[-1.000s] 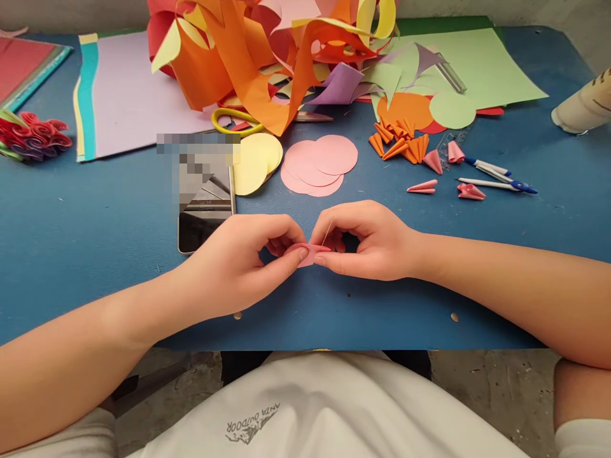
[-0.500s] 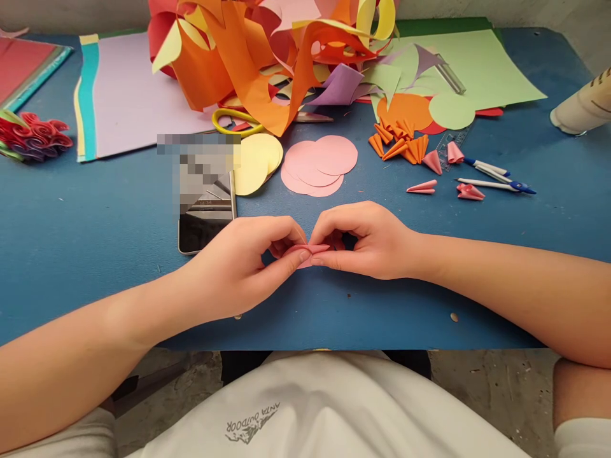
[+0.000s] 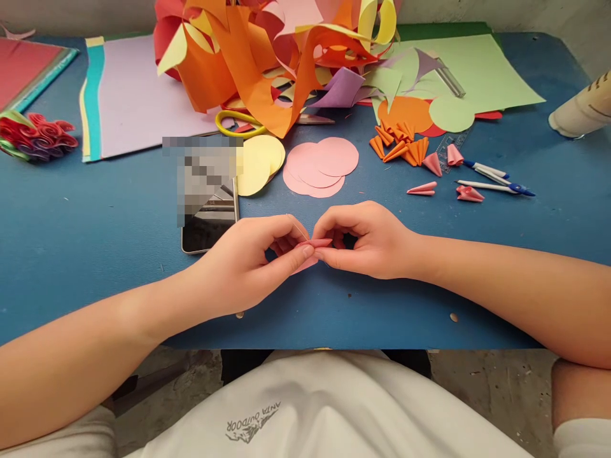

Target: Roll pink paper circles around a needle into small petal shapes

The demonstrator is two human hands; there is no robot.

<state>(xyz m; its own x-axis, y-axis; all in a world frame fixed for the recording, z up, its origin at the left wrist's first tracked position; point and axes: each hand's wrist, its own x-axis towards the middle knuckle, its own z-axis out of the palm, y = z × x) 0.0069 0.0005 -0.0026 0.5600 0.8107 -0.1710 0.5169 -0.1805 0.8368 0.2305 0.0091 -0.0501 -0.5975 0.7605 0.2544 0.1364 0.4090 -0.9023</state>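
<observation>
Between the fingertips of both hands is a pink paper piece [image 3: 307, 264], partly rolled, with a narrow rolled edge on top and a flat part showing below. My left hand [image 3: 260, 257] pinches it between thumb and fingers from the left. My right hand [image 3: 363, 238] grips its right end in a pinch. The fingers hide much of the paper. Beyond the hands lie overlapping pink paper circles [image 3: 315, 175] and, to their left, yellow paper circles [image 3: 255, 168]. Several rolled orange cones [image 3: 401, 143] and a pink cone [image 3: 422, 189] lie to the right.
A phone [image 3: 205, 236] lies left of the circles. Yellow-handled scissors [image 3: 229, 127] sit partly under a heap of orange paper scraps [image 3: 252, 57]. Pens [image 3: 489, 184] lie at the right, with a cup [image 3: 580, 108] farther out. A curled paper bundle [image 3: 41, 137] rests at far left.
The lower flat part of the pink paper now shows more to the lower left, and the rolled edge sits slightly higher. Both hands keep their pinch; the view has shifted a little.
</observation>
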